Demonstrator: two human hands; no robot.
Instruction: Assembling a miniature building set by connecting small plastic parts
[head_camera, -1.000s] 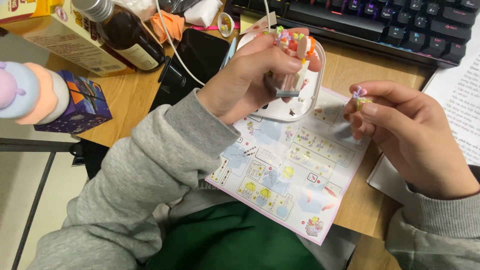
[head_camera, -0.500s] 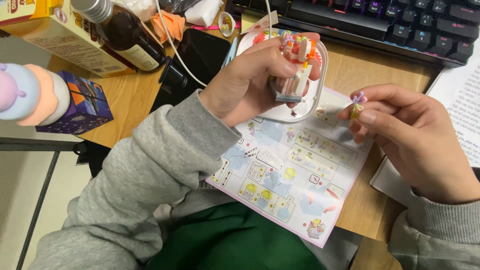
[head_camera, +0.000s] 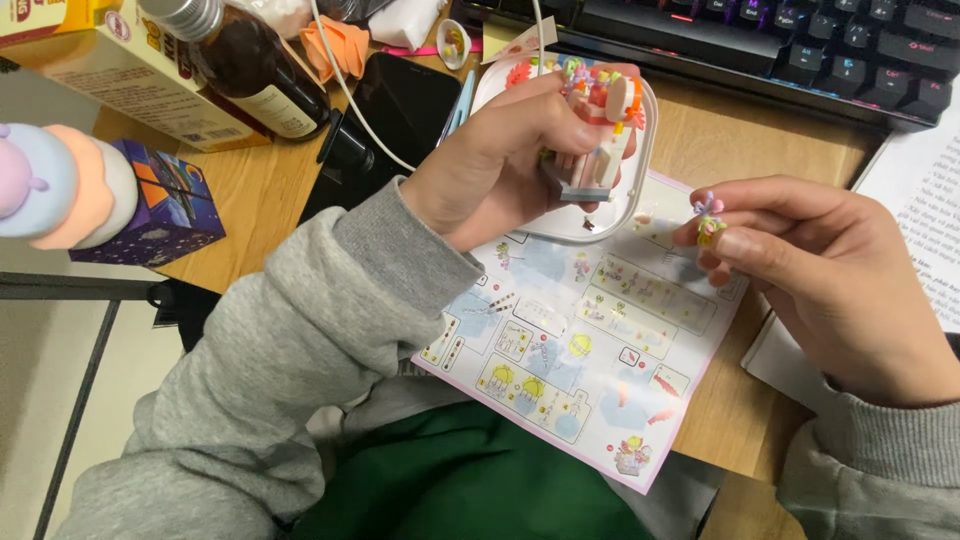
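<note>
Fingers (head_camera: 560, 110) of the left hand (head_camera: 500, 160) wrap around a small pastel brick model (head_camera: 592, 135), held above a white tray (head_camera: 640, 180) at the table (head_camera: 760, 130) edge. Right hand (head_camera: 830, 270): fingertips pinched narrow on a tiny purple-and-yellow piece (head_camera: 708, 218), just right of the model, not touching it. Below both, an illustrated instruction sheet (head_camera: 590, 350) lies flat, overhanging the table toward the lap. Dark keyboard (head_camera: 800, 50) along the far edge. Black phone (head_camera: 400, 100) left of the tray; brown glass bottle (head_camera: 250, 70) and purple box (head_camera: 160, 200) farther left.
</note>
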